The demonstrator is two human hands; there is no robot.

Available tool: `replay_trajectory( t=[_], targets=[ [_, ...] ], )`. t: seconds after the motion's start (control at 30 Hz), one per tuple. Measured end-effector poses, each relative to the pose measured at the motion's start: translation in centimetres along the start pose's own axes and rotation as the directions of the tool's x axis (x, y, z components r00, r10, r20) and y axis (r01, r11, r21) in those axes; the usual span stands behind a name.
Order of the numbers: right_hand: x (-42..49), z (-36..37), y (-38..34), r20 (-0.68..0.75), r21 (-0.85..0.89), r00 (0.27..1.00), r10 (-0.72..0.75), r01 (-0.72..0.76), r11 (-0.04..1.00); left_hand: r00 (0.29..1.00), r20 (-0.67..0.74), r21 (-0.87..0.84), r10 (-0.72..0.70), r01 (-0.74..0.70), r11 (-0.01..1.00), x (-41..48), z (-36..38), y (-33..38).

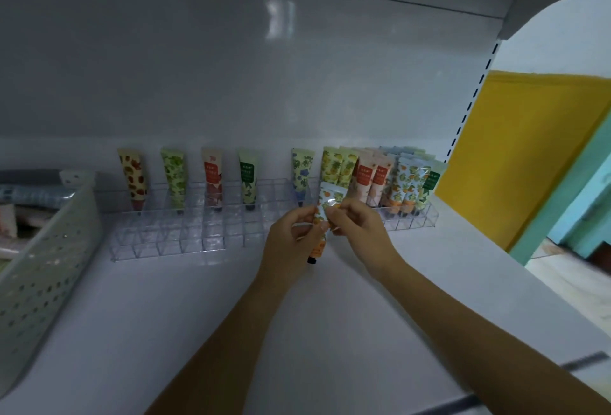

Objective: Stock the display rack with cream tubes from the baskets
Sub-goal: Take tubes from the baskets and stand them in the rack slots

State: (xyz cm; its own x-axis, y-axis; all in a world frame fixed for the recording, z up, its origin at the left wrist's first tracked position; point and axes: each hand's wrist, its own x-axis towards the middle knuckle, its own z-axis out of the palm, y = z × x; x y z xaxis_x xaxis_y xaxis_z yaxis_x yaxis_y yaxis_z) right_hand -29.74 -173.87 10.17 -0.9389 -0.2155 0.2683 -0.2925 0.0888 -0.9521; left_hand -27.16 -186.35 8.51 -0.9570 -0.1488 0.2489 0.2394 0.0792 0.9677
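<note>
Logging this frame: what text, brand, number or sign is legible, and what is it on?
No text is legible.
Red-label tube in the display rack: white print, too blurred.
Green-label tube beside it: white print, too blurred.
Packed tubes at the rack's right end: red and green labels, too blurred.
Orange-print tube gripped by left hand and right hand: no print readable.

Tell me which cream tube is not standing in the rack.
The orange-fruit tube, held by the left hand and right hand, cap down, in front of the clear rack; the other tubes stand in its slots.
</note>
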Motion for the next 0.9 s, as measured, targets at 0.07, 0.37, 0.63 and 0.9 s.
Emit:
replay_trajectory(
  t=[0.07, 0.37, 0.63, 0.9],
  targets=[
    [0.0, -0.5, 0.0, -0.006, -0.011, 1.000, -0.004, 0.004, 1.000, 0.999, 0.026, 0.029, 0.024, -0.025, 0.999, -0.1, 0.2, 0.0],
    [1.3, -7.3, -0.6, -0.226, -0.273, 0.961, -0.158, 0.093, 0.957, 0.907, 0.380, 0.767, 0.183, -0.420, 0.486, -0.7, 0.2, -1.9],
    [2.6, -13.0, 0.7, -0.408, -0.392, 0.898, -0.167, -0.008, 0.920, 0.916, 0.396, 0.844, 0.070, -0.393, 0.364, -0.4, 0.5, -2.2],
    [3.5, -12.2, 0.6, -0.321, -0.455, 0.942, -0.101, -0.060, 0.889, 0.915, 0.391, 0.826, 0.100, -0.397, 0.399, -0.7, 0.4, -2.1]
  ],
)
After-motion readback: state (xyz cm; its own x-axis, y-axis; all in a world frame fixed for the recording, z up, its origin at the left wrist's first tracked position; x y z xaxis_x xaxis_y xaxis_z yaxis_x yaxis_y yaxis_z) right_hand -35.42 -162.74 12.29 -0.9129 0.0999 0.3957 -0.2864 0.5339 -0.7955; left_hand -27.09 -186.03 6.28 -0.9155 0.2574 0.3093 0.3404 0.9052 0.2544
